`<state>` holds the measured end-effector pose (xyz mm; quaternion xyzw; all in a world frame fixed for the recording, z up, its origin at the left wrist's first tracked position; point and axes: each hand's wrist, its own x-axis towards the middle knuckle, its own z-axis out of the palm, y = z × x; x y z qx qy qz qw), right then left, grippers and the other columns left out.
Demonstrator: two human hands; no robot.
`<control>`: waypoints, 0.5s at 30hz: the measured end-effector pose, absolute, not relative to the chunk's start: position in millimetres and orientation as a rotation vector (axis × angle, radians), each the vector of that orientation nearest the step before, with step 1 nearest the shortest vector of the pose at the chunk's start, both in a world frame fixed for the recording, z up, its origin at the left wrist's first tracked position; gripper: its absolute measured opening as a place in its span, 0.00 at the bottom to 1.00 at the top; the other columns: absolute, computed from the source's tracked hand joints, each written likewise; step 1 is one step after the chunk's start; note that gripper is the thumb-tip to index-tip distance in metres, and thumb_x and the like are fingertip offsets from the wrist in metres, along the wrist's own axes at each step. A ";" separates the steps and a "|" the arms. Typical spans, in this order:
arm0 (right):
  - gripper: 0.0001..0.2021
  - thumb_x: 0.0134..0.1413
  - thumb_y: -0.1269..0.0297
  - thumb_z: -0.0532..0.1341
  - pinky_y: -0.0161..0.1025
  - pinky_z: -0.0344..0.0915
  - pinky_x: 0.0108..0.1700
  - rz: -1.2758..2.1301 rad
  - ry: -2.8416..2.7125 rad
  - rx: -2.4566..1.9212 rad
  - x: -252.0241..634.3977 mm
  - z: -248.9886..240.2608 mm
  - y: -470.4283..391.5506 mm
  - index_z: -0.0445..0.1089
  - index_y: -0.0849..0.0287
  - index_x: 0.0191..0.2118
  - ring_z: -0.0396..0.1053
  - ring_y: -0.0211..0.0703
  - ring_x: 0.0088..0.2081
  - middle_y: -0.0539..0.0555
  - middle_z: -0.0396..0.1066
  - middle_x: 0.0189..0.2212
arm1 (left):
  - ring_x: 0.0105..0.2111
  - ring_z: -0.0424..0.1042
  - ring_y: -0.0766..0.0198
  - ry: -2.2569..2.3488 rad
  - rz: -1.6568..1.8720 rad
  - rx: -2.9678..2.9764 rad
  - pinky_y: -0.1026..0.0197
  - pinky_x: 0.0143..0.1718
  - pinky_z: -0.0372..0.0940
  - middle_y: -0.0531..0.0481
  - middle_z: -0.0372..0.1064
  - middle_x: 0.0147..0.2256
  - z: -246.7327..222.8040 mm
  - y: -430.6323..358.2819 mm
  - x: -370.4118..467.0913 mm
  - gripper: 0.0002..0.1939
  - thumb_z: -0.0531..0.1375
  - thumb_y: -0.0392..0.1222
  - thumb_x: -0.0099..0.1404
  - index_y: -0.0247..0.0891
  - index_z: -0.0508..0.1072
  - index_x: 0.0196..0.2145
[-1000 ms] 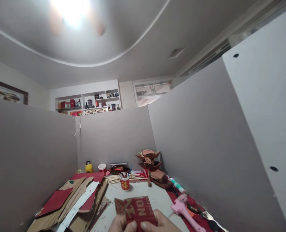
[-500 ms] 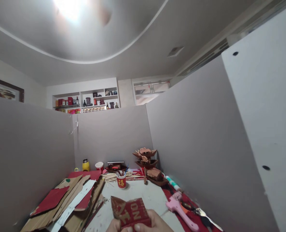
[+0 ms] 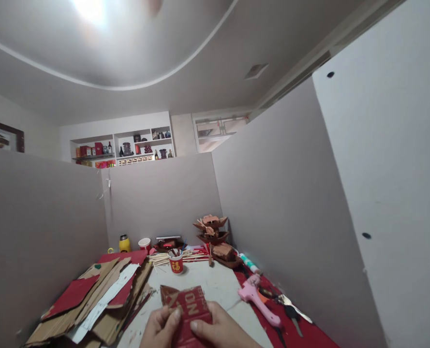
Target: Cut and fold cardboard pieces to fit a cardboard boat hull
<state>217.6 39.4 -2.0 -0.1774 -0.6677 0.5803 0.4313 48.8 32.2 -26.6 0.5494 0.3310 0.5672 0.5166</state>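
Note:
Between my hands is a piece of red printed cardboard (image 3: 190,309) with gold letters and a brownish upper left corner, held low over the white work surface. My left hand (image 3: 159,328) grips its left side, the thumb lying on the printed face. On the other side my right hand (image 3: 220,327) pinches it, thumb likewise on the front. The fingers behind the cardboard are hidden. Beyond it stands a red paper cup (image 3: 176,265) with a gold character, holding brushes or sticks.
Stacked cardboard sheets (image 3: 102,295) lie at left. To the right are a pink glue gun (image 3: 260,304) and scissors (image 3: 293,314) on red cloth. Brown model boats (image 3: 211,237), thin wooden sticks (image 3: 158,258) and a yellow bottle (image 3: 124,243) stand along the back. Grey partitions (image 3: 164,198) surround the table.
Both hands show more fully and sit higher in view, with the cardboard shifted slightly left and up. The camera view has turned a little, so the surroundings appear moved left.

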 end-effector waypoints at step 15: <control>0.15 0.47 0.58 0.64 0.40 0.66 0.38 1.394 -1.646 -0.703 225.6 -3.4 41.9 0.75 0.65 0.37 0.70 0.42 0.32 0.52 0.75 0.30 | 0.24 0.61 0.67 0.950 1.202 1.561 0.66 0.28 0.59 0.52 0.67 0.24 -14.4 20.7 46.1 0.20 0.58 0.55 0.62 0.32 0.72 0.28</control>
